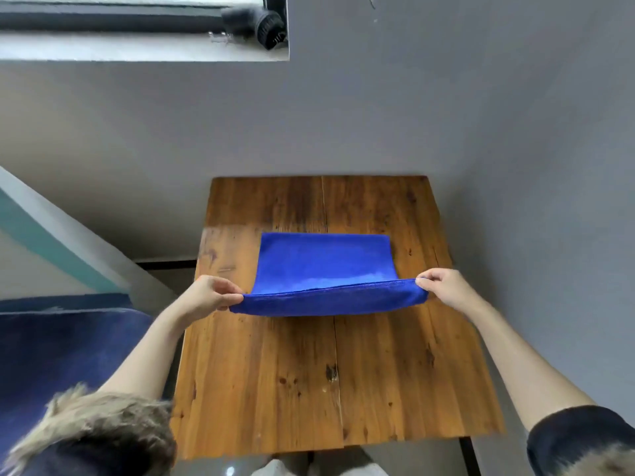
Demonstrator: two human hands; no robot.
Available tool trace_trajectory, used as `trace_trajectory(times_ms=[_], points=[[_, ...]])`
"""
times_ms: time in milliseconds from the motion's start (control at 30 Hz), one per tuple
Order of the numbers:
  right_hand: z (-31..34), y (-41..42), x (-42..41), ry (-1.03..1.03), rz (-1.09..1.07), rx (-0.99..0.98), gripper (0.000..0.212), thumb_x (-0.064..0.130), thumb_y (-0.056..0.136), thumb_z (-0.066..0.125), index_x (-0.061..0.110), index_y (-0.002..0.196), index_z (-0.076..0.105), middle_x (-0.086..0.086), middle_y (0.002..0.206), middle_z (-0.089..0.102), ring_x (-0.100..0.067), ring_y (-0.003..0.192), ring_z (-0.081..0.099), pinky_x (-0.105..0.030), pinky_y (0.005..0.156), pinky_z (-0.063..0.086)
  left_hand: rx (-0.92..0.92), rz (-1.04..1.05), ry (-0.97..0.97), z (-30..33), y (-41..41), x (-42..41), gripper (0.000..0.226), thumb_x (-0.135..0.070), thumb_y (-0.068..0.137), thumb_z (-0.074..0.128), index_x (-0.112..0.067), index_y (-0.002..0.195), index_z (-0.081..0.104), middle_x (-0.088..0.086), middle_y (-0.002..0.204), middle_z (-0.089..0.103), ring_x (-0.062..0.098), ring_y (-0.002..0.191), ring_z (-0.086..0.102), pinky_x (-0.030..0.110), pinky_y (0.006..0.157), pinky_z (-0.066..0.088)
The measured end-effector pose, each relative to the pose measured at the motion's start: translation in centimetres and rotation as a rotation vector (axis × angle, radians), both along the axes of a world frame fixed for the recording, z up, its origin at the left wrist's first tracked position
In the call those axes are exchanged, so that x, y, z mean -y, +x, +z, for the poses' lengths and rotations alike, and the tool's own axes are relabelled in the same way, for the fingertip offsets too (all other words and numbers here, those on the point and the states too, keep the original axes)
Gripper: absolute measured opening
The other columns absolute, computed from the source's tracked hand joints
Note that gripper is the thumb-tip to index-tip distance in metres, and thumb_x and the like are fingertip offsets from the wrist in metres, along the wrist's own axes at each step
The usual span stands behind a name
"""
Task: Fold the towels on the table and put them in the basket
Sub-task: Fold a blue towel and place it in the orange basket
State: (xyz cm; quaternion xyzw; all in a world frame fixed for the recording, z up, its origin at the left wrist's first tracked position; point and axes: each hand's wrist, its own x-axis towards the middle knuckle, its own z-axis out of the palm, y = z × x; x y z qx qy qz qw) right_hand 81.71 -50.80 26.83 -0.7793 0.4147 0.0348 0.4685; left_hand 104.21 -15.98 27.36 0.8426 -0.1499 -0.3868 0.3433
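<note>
Standing against a grey wall (378, 115), the wooden desk (309, 372) carries a single blue towel (323, 262) on its middle. The towel's far part lies flat on the wood, while its near edge is lifted clear of the surface and sags slightly between the two hands. The left hand (209, 293) pinches the near left corner with thumb and fingertips; the right hand (443, 286) pinches the near right corner likewise.

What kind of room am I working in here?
Probably a home or small living space, though that is a guess: a worn wooden table set against a plain grey wall, a window ledge above, and what looks like a blue sofa or bed alongside.
</note>
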Motion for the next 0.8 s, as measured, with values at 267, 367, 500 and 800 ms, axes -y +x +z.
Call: trace_trajectory(times_ms=[267,367,500,800], points=[[-5.8,-4.8,-2.0,0.078,-0.086,-0.144,0.019,0.003,0.089,0.054,0.011,0.075,0.063,-0.004,0.076,0.061,-0.022,0.077,0.054,-0.029,0.069,0.046,-0.096,-0.049,0.102,-4.2,-3.5,-0.7,0.007,-0.012,0.086,0.065,-0.013,0.082,0.071,0.002,0.083,0.068,0.013,0.077,0.057,0.024,0.068,0.047],[-6.4,-4.1,-1.8,0.046,-0.133,-0.101,0.011,0.005,0.091,0.053,0.007,0.086,0.062,-0.005,0.079,0.061,-0.02,0.078,0.055,-0.033,0.074,0.046,-0.015,0.015,0.069,-5.2,-3.1,0.4,0.008,-0.016,0.088,0.062,-0.013,0.087,0.07,0.004,0.089,0.068,0.018,0.087,0.06,0.031,0.077,0.049],[-7.6,-2.4,-1.0,0.01,-0.167,-0.062,0.011,0.008,0.094,0.049,0.008,0.091,0.06,-0.005,0.082,0.06,-0.022,0.081,0.054,-0.039,0.079,0.048,0.157,0.081,0.051,-6.4,-1.9,2.9,0.016,-0.015,0.091,0.058,-0.009,0.099,0.071,0.002,0.093,0.066,0.015,0.09,0.058,0.024,0.074,0.042],[-12.4,1.0,1.1,-0.08,-0.209,-0.12,0.019,0.01,0.095,0.046,0.002,0.105,0.06,-0.008,0.095,0.06,-0.021,0.087,0.054,-0.026,0.073,0.038,0.237,0.208,0.125,-12.1,0.9,7.5,0.017,-0.017,0.09,0.058,-0.01,0.098,0.071,0.005,0.1,0.07,0.013,0.093,0.056,0.022,0.081,0.038]])
